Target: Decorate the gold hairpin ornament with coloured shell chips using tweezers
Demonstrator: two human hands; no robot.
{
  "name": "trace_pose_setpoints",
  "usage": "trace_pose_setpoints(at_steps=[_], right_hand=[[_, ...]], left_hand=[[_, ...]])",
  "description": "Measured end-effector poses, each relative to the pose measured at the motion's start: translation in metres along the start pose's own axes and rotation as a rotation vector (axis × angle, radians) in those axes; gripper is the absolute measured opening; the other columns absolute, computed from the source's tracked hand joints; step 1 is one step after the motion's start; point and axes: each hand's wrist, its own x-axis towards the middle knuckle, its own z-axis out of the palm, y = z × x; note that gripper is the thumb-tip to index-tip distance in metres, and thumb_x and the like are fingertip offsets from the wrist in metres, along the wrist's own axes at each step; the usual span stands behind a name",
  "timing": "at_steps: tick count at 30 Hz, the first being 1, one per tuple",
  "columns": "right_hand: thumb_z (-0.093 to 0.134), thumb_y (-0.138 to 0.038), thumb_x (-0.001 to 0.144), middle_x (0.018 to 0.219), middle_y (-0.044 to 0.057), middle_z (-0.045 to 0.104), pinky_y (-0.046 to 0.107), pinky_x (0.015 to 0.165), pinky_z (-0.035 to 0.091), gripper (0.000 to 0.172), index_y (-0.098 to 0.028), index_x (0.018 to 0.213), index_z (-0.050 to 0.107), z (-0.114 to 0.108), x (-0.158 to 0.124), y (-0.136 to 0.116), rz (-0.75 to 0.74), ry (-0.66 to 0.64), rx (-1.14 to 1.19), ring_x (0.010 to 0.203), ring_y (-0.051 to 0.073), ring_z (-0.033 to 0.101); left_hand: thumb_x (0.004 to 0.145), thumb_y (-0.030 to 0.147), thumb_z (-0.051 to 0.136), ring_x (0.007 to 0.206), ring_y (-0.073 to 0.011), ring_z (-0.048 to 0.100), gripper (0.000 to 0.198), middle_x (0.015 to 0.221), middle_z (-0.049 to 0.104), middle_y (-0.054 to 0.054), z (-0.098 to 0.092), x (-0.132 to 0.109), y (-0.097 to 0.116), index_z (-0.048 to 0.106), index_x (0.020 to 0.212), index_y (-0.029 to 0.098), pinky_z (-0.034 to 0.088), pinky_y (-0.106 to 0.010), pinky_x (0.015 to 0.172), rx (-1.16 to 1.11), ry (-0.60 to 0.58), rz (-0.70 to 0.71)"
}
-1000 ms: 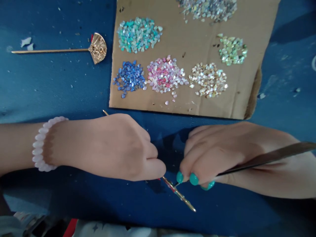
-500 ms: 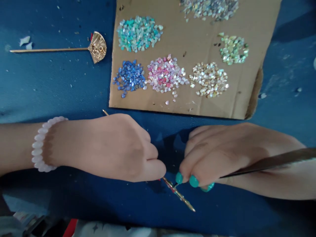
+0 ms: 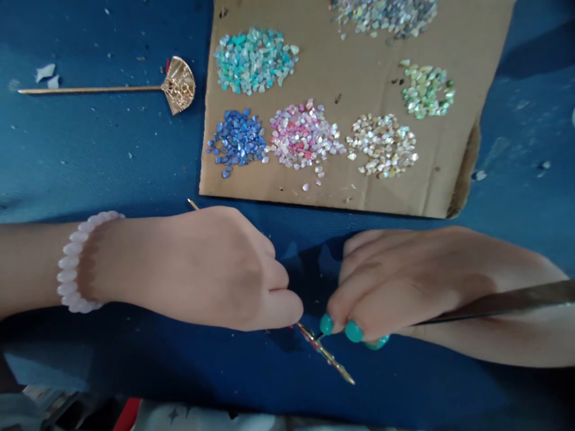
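Note:
My left hand (image 3: 224, 269), closed, grips a gold hairpin. The hairpin's ornamented head (image 3: 326, 353) is seen edge-on beyond the thumb side, with red and greenish spots, and the pin's tip (image 3: 193, 204) shows behind the knuckles. The rest of it is hidden by the hand. My right hand (image 3: 399, 281), with green nails, is closed round slim dark metal tweezers (image 3: 507, 302). Their wide end runs back over the wrist, and their thin point touches or nearly touches the hairpin's head; I cannot tell which.
Beyond my hands a cardboard sheet (image 3: 323, 190) bears several piles of shell chips, among them blue (image 3: 238, 137), pink (image 3: 305, 134), turquoise (image 3: 256, 60), cream (image 3: 384, 145) and green (image 3: 429, 90). Another gold hairpin with a fan-shaped head (image 3: 179, 87) lies left on the blue tabletop (image 3: 112, 155).
The wide end of the tweezers has dipped slightly, and my right hand has turned a little with it. My left hand and the hairpin stay in place.

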Motion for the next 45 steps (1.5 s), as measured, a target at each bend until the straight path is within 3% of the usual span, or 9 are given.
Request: trace_pose_setpoints(at_steps=[5, 9, 16, 25, 29, 34, 38, 45], right_hand=[[0.046, -0.022, 0.096, 0.091, -0.001, 0.075, 0.02, 0.087, 0.053, 0.015, -0.023, 0.093, 0.06, -0.0021, -0.0008, 0.0003, 0.007, -0.058, -0.029, 0.092, 0.007, 0.07], [0.044, -0.025, 0.097, 0.086, 0.0, 0.075, 0.021, 0.084, 0.053, 0.018, -0.023, 0.09, 0.061, -0.001, 0.0003, 0.0009, 0.005, 0.008, -0.001, 0.086, 0.008, 0.071], [0.044, -0.025, 0.097, 0.087, 0.003, 0.075, 0.021, 0.077, 0.054, 0.018, -0.022, 0.092, 0.061, -0.0001, -0.0034, 0.0026, 0.01, -0.024, 0.068, 0.083, 0.008, 0.07], [0.044, -0.025, 0.098, 0.085, 0.0, 0.075, 0.022, 0.082, 0.053, 0.019, -0.023, 0.09, 0.061, -0.0025, -0.0027, 0.0029, 0.007, -0.03, 0.01, 0.083, 0.008, 0.07], [0.049, -0.019, 0.095, 0.092, 0.0, 0.075, 0.023, 0.087, 0.053, 0.012, -0.024, 0.096, 0.061, -0.003, -0.0051, 0.0017, 0.019, -0.064, -0.008, 0.093, 0.01, 0.07], [0.042, -0.026, 0.098, 0.086, 0.001, 0.075, 0.022, 0.078, 0.054, 0.019, -0.024, 0.093, 0.061, -0.0019, -0.0042, 0.0026, 0.005, -0.029, 0.027, 0.083, 0.008, 0.07], [0.045, -0.024, 0.097, 0.093, 0.001, 0.074, 0.023, 0.083, 0.054, 0.016, -0.025, 0.096, 0.061, -0.0036, -0.0043, 0.0034, 0.022, -0.084, 0.019, 0.089, 0.009, 0.07], [0.044, -0.023, 0.098, 0.09, 0.001, 0.075, 0.022, 0.087, 0.052, 0.017, -0.023, 0.093, 0.06, -0.0024, -0.0045, 0.0026, 0.009, -0.052, -0.028, 0.09, 0.008, 0.07]], left_hand=[[0.082, 0.003, 0.045, 0.05, -0.015, 0.04, 0.022, 0.058, 0.05, 0.002, 0.0004, -0.0006, -0.0006, 0.054, 0.072, 0.021, 0.016, -0.033, 0.047, -0.002, 0.01, -0.002], [0.083, 0.004, 0.045, 0.051, -0.0159, 0.041, 0.024, 0.058, 0.051, 0.002, -0.0005, 0.0001, 0.0012, 0.055, 0.073, 0.022, 0.019, -0.033, 0.047, -0.01, 0.02, 0.0], [0.081, 0.002, 0.047, 0.051, -0.0157, 0.042, 0.022, 0.058, 0.05, 0.002, -0.0016, -0.0005, 0.0017, 0.054, 0.072, 0.021, 0.02, -0.032, 0.047, -0.02, 0.007, -0.002], [0.083, 0.007, 0.052, 0.05, -0.0156, 0.042, 0.019, 0.058, 0.051, 0.003, -0.001, 0.0018, -0.0001, 0.055, 0.071, 0.021, 0.02, -0.033, 0.045, -0.011, 0.015, -0.003], [0.088, 0.007, 0.046, 0.05, -0.0152, 0.042, 0.024, 0.057, 0.05, 0.002, -0.0008, 0.0015, 0.0, 0.057, 0.071, 0.021, 0.021, -0.033, 0.045, -0.022, 0.034, -0.009], [0.086, 0.007, 0.049, 0.052, -0.0145, 0.044, 0.023, 0.059, 0.052, 0.002, 0.0002, 0.0007, 0.001, 0.06, 0.074, 0.023, 0.023, -0.032, 0.045, -0.024, 0.038, -0.01], [0.083, 0.005, 0.051, 0.052, -0.0147, 0.044, 0.022, 0.059, 0.052, 0.003, 0.0005, 0.0007, 0.0012, 0.06, 0.073, 0.023, 0.024, -0.032, 0.045, -0.028, 0.032, -0.009], [0.086, 0.007, 0.049, 0.052, -0.0148, 0.043, 0.023, 0.058, 0.052, 0.003, -0.0001, 0.0006, 0.0005, 0.059, 0.072, 0.022, 0.022, -0.033, 0.045, -0.045, 0.048, -0.005]])
